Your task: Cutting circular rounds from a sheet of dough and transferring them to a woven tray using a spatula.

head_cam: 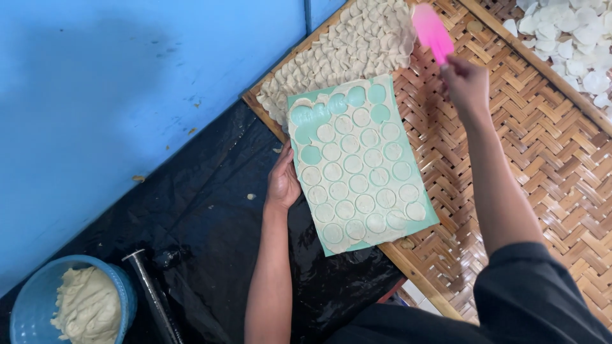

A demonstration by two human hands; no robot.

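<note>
My left hand [282, 181] grips the left edge of a green board [428, 221] covered with a dough sheet cut into several round discs [357, 181]; a few holes near the top show bare green. My right hand [466, 84] holds a pink spatula [431, 30] by its handle, raised above the woven bamboo tray [510, 159], its blade near the overlapping dough discs [347, 51] laid in rows on the tray's far part.
A blue bowl [32, 299] with pale dough [86, 306] sits at lower left beside a dark metal rod [153, 296] on black plastic sheeting [210, 210]. A blue wall [115, 95] fills the left. A second tray of white discs [574, 38] lies at top right.
</note>
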